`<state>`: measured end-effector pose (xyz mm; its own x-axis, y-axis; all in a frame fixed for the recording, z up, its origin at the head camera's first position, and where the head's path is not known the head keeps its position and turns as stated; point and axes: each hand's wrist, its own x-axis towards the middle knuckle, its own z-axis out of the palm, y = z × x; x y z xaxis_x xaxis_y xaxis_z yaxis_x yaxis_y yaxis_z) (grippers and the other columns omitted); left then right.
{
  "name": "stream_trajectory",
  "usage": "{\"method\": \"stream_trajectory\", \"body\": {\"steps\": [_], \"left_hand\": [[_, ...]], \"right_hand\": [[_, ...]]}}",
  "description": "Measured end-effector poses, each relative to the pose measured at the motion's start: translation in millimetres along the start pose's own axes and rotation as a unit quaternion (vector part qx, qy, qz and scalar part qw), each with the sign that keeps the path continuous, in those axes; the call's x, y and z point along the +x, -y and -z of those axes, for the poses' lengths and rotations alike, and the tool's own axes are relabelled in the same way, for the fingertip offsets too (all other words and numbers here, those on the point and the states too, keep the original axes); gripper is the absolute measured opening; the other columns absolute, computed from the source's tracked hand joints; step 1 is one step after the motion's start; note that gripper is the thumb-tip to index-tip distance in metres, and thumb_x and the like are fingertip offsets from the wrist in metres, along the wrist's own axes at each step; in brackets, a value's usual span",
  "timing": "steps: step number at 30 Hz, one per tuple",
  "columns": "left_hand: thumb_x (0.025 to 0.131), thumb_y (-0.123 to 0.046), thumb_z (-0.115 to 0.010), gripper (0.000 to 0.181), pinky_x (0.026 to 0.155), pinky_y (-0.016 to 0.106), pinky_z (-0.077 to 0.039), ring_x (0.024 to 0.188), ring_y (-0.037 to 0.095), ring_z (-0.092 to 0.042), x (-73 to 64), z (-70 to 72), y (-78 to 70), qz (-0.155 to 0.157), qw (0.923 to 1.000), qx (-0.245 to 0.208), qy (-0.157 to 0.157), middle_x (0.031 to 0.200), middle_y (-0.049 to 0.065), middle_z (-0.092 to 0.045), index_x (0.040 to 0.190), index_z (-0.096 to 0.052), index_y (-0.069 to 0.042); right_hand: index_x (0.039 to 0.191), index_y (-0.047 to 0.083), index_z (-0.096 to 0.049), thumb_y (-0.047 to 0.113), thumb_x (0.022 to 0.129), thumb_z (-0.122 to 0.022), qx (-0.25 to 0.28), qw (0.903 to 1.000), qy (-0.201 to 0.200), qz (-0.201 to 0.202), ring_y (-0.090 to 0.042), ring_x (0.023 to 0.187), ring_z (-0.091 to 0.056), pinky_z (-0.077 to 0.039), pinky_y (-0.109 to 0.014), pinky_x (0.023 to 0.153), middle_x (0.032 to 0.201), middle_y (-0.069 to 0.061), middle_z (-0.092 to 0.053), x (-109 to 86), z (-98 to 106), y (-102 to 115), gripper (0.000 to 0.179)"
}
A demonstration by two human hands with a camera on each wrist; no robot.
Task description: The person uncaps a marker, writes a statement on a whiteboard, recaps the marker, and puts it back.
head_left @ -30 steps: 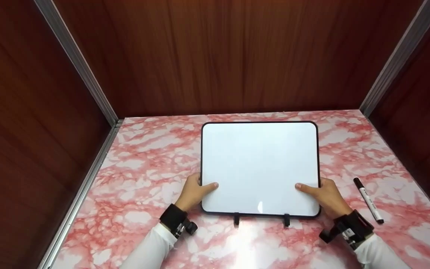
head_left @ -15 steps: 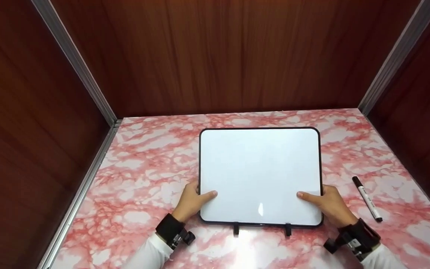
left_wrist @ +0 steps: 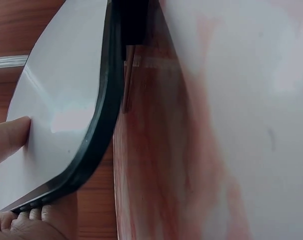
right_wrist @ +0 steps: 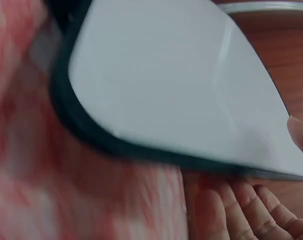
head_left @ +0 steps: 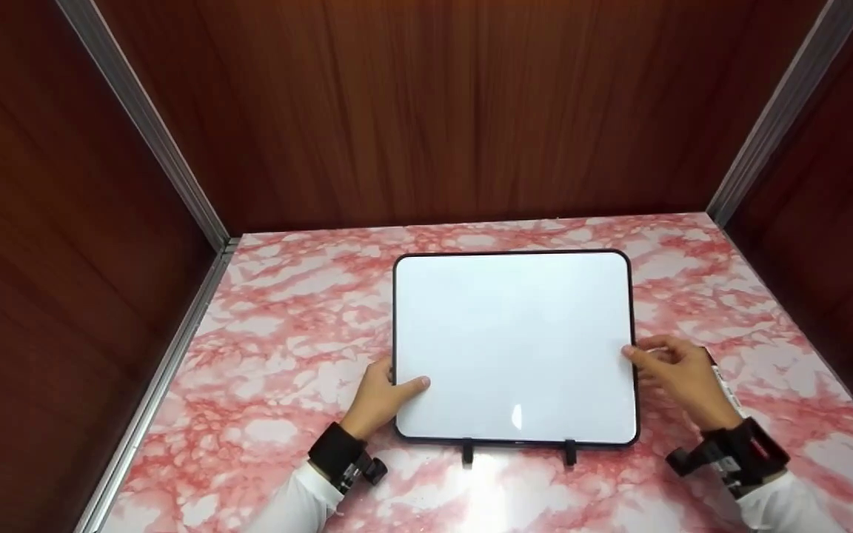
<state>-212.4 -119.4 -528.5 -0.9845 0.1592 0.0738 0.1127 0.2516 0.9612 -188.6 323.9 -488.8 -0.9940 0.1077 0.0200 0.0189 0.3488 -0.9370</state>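
A whiteboard [head_left: 515,333] with a black frame stands tilted back on a holder, whose black hooks [head_left: 571,451] show under its lower edge. My left hand [head_left: 382,397] grips the board's left side, thumb on the white face and fingers behind the frame; the left wrist view shows the thumb [left_wrist: 11,137] on the surface. At the right side, my right hand [head_left: 686,377] has its thumb tip at the frame. In the right wrist view its loosely extended fingers [right_wrist: 241,210] lie beside the edge, not wrapped round it. A marker [head_left: 724,385] lies partly hidden behind that hand.
The table [head_left: 271,370] has a red and white marbled top. Dark wood panels [head_left: 426,111] enclose it at the back and both sides, with metal strips [head_left: 152,133] at the corners. A bright reflection falls on the table in front of the board.
The board first came lower and nearer, then stayed almost still. My right hand has loosened its hold and shifted outward to the edge, now covering part of the marker. The left hand keeps its grip.
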Motion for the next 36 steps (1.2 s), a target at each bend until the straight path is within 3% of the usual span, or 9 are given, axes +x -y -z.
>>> {"method": "stream_trajectory", "body": {"steps": [3,8,14,18,21,24,28,32,36], "left_hand": [[0.082,-0.022,-0.078,0.044,0.075,0.037,-0.058,0.091,0.022,-0.067,0.2,-0.4,-1.3,0.004,1.0000,0.004,-0.002,0.105,0.013,-0.069,0.117,-0.063,0.001],[0.083,-0.019,-0.077,0.042,0.074,0.037,-0.058,0.088,0.022,-0.068,0.0,-1.4,-1.7,0.013,0.9999,-0.010,-0.001,0.104,0.014,-0.069,0.116,-0.063,0.002],[0.084,-0.011,-0.075,0.038,0.073,0.038,-0.058,0.087,0.024,-0.068,-5.5,0.3,-16.5,0.011,0.9997,-0.019,0.003,0.104,0.017,-0.069,0.116,-0.062,0.005],[0.084,-0.008,-0.074,0.038,0.075,0.038,-0.058,0.089,0.025,-0.067,-13.5,2.0,-34.9,0.005,0.9997,-0.022,0.008,0.105,0.019,-0.068,0.116,-0.062,0.007],[0.084,-0.008,-0.074,0.038,0.075,0.038,-0.058,0.089,0.026,-0.067,-15.8,2.1,-39.6,0.002,0.9995,-0.029,0.008,0.105,0.020,-0.068,0.116,-0.061,0.008],[0.084,-0.007,-0.074,0.036,0.074,0.038,-0.058,0.088,0.026,-0.067,-16.0,1.7,-40.5,0.004,0.9992,-0.039,0.008,0.104,0.019,-0.068,0.115,-0.062,0.007],[0.084,-0.006,-0.074,0.035,0.074,0.038,-0.058,0.087,0.025,-0.068,-15.0,2.0,-40.3,0.008,0.9991,-0.041,0.012,0.103,0.018,-0.068,0.114,-0.062,0.007],[0.084,-0.006,-0.074,0.035,0.074,0.038,-0.058,0.088,0.025,-0.068,-14.8,3.1,-39.2,0.002,0.9991,-0.040,0.016,0.103,0.019,-0.068,0.115,-0.062,0.007],[0.084,-0.006,-0.074,0.035,0.074,0.037,-0.058,0.089,0.025,-0.068,-14.9,3.6,-38.2,0.000,0.9989,-0.044,0.017,0.104,0.019,-0.068,0.115,-0.062,0.008]], "right_hand": [[0.115,0.000,-0.061,0.037,0.087,-0.073,-0.068,0.9952,-0.051,0.049,-0.023,0.073,-0.068,-0.058,-0.031,0.064,0.090,-0.016,-0.069,6.6,19.1,0.6,0.049],[0.120,0.002,-0.061,0.049,0.081,-0.075,-0.219,0.9677,-0.105,0.067,-0.016,0.071,-0.062,-0.048,-0.023,0.054,0.092,-0.019,-0.068,17.7,53.9,-4.7,0.063],[0.124,-0.007,-0.056,0.062,0.078,-0.071,-0.317,0.9458,-0.065,0.026,-0.035,0.077,-0.063,-0.048,-0.040,0.056,0.096,-0.026,-0.066,26.7,87.4,-15.0,0.084],[0.126,-0.013,-0.052,0.062,0.077,-0.071,-0.346,0.9380,-0.004,-0.019,-0.034,0.077,-0.063,-0.047,-0.038,0.056,0.104,-0.032,-0.064,28.8,102.3,-25.6,0.091],[0.126,-0.016,-0.050,0.060,0.076,-0.073,-0.352,0.9332,0.042,-0.058,-0.027,0.070,-0.061,-0.046,-0.033,0.054,0.106,-0.033,-0.062,29.1,108.2,-32.8,0.094],[0.118,-0.016,-0.054,0.054,0.075,-0.077,-0.351,0.9302,0.066,-0.085,-0.024,0.065,-0.058,-0.045,-0.033,0.052,0.090,-0.025,-0.065,29.9,109.6,-38.5,0.085],[0.097,-0.010,-0.066,0.040,0.076,-0.079,-0.351,0.9290,0.069,-0.097,-0.023,0.056,-0.057,-0.045,-0.035,0.047,0.066,-0.006,-0.063,31.3,108.8,-43.3,0.055],[0.080,0.000,-0.073,0.027,0.073,-0.077,-0.359,0.9272,0.063,-0.085,-0.023,0.056,-0.056,-0.044,-0.035,0.046,0.064,-0.003,-0.064,32.6,107.3,-45.7,0.029],[0.074,0.002,-0.073,0.022,0.071,-0.074,-0.363,0.9266,0.059,-0.078,-0.024,0.057,-0.056,-0.044,-0.035,0.046,0.066,-0.004,-0.064,33.3,106.2,-49.3,0.021]]}}
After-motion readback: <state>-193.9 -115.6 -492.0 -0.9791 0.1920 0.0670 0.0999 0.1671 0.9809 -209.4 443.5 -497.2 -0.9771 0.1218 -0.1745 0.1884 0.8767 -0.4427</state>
